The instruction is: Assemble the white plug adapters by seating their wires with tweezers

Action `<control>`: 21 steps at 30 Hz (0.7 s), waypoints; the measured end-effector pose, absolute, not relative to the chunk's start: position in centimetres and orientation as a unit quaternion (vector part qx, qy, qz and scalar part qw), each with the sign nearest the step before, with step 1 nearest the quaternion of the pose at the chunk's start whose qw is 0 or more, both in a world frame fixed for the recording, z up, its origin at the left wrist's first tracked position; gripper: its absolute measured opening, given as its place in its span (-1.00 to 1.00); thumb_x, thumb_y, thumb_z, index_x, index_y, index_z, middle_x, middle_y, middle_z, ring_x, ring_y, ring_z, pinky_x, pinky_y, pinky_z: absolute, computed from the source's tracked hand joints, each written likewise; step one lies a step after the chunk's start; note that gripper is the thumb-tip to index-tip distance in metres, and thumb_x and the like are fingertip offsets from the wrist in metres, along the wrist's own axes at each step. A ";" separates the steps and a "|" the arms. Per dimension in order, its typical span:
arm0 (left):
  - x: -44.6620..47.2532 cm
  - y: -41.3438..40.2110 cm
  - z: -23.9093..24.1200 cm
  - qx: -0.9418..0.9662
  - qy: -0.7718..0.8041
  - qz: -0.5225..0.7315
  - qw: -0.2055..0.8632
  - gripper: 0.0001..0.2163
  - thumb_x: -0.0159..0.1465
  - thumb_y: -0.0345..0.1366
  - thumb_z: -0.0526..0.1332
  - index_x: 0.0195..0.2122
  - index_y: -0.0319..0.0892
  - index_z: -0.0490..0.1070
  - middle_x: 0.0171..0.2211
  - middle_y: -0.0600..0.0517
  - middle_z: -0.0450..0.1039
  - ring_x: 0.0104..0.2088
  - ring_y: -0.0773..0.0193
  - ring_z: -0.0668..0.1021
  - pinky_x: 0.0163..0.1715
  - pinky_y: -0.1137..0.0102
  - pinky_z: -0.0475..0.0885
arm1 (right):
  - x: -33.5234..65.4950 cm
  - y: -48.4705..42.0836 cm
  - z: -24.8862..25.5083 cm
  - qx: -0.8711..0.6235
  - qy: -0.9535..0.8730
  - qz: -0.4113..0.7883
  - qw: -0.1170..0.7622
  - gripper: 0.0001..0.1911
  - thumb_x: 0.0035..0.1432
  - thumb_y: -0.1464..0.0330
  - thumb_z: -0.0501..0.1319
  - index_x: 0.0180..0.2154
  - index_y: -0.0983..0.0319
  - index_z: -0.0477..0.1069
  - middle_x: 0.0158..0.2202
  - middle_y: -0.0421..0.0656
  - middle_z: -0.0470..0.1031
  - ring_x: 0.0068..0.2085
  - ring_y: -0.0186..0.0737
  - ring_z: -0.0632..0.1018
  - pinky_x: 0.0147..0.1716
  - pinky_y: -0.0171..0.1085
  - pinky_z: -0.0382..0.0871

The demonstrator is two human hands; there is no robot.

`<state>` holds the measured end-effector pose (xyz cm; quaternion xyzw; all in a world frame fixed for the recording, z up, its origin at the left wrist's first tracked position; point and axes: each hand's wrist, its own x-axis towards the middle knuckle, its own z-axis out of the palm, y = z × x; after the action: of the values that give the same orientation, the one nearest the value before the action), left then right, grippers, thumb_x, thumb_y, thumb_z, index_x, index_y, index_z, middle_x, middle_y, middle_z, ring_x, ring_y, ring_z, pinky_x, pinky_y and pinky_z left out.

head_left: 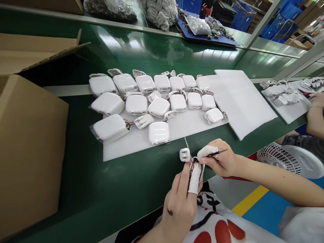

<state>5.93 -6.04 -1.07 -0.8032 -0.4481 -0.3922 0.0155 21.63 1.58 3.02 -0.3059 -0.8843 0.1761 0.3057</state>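
Observation:
My left hand, a white cover on one finger, is closed round a small white charger housing. Its inside shows dark parts and a red wire, partly hidden by my fingers. A white plug piece with two flat prongs stands beside it, by my left fingertips. My right hand, also with a covered finger, grips a slim black pointed tool, perhaps tweezers, which points away to the right. Its fingertips meet at the housing's opening. Beyond my hands, several white chargers lie in rows, some with plug pieces hanging on wires.
White foam sheets lie on the green bench. An open cardboard box stands at left. Bags of parts and a blue tray sit on the back ledge. At right are another person's arm and a white fan.

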 end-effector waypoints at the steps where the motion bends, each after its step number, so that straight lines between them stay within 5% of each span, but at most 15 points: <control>1: 5.9 -6.1 -1.1 -0.804 -0.449 -0.390 0.016 -0.72 0.10 -0.47 0.31 -0.17 -0.44 0.36 -0.18 -0.36 0.47 -0.38 0.18 0.50 -0.48 0.33 0.45 | 21.6 1.5 2.9 -0.313 -0.879 0.180 0.310 -0.62 0.36 0.29 -0.12 -0.52 0.20 0.15 -0.68 -0.28 0.26 -0.69 -0.41 0.23 -0.66 -0.37 0.09; 7: 5.9 -6.1 -1.0 -0.810 -0.449 -0.377 0.010 -0.74 0.12 -0.48 0.28 -0.15 -0.42 0.36 -0.20 -0.32 0.48 -0.37 0.17 0.51 -0.46 0.34 0.45 | 21.3 0.7 2.0 -0.335 -0.855 0.195 0.343 -0.73 0.34 0.35 -0.08 -0.42 0.22 0.21 -0.64 -0.27 0.32 -0.67 -0.39 0.28 -0.65 -0.38 0.11; 21: 5.8 -6.2 -1.3 -0.809 -0.449 -0.379 0.000 -0.70 0.11 -0.48 0.29 -0.12 -0.44 0.36 -0.19 -0.33 0.47 -0.37 0.18 0.48 -0.45 0.33 0.44 | 20.7 1.0 3.3 -0.374 -0.862 0.176 0.293 -0.56 0.37 0.26 -0.14 -0.59 0.17 -0.05 -0.73 -0.32 0.06 -0.70 -0.41 0.12 -0.68 -0.36 0.03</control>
<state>5.81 -6.24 -1.26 -0.8089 -0.4494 -0.3790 -0.0002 20.66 1.03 3.34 -0.3738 -0.8623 0.1759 0.2927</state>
